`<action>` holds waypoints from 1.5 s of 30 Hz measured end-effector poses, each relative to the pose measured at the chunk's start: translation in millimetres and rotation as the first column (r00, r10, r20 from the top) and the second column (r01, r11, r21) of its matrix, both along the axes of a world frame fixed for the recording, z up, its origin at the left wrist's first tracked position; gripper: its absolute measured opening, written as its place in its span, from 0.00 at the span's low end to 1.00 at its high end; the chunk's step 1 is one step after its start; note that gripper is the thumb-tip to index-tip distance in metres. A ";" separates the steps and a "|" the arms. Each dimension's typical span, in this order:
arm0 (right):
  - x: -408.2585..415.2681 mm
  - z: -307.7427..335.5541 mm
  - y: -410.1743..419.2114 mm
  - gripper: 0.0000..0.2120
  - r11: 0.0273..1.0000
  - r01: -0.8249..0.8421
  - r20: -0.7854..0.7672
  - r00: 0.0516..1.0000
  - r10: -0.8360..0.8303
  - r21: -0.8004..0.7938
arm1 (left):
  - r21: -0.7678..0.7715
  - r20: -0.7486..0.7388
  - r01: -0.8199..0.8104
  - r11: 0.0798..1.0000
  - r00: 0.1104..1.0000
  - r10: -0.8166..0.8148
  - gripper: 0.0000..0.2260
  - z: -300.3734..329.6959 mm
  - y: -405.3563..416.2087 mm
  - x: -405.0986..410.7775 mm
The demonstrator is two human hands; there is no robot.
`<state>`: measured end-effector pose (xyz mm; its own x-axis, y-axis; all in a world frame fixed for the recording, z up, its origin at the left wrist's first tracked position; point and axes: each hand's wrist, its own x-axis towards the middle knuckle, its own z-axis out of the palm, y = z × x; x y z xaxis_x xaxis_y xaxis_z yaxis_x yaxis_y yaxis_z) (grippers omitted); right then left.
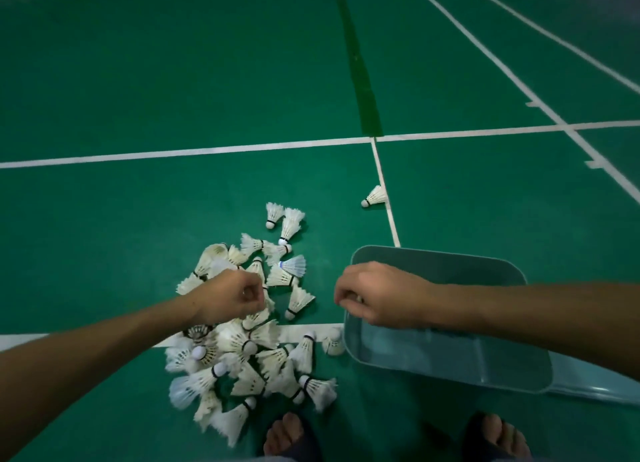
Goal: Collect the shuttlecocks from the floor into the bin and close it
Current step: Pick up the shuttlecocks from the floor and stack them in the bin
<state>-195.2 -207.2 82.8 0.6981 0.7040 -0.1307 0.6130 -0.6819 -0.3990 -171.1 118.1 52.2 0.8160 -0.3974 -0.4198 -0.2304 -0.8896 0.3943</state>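
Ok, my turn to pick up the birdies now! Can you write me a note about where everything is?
Left hand: fingers curled over the shuttlecock pile; what it holds is unclear.
Right hand: over the bin's left rim, pinching something small and white.
The bin looks empty so far. Its lid lies beside it on the floor.
Done: almost nothing.
Left: the whole pile, the stray shuttlecock on the white line, then the lid.

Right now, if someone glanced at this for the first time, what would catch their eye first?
Probably the heap of white shuttlecocks on the green court floor, low and left of centre, with the left hand over it. Next, the teal bin at lower right, the right hand above its near-left edge. One stray shuttlecock lies apart on a white line.
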 end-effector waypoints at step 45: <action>26.8 108.6 -53.9 0.23 0.883 0.468 -0.258 0.856 -0.447 0.022 | 0.013 0.177 0.385 0.923 0.908 -0.381 0.12 67.8 -107.9 20.6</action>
<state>-168.4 -261.1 191.4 0.8990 0.3279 -0.2904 0.1190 -0.8209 -0.5585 -150.6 10.3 120.0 0.6585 -0.7012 -0.2734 -0.6177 -0.7111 0.3359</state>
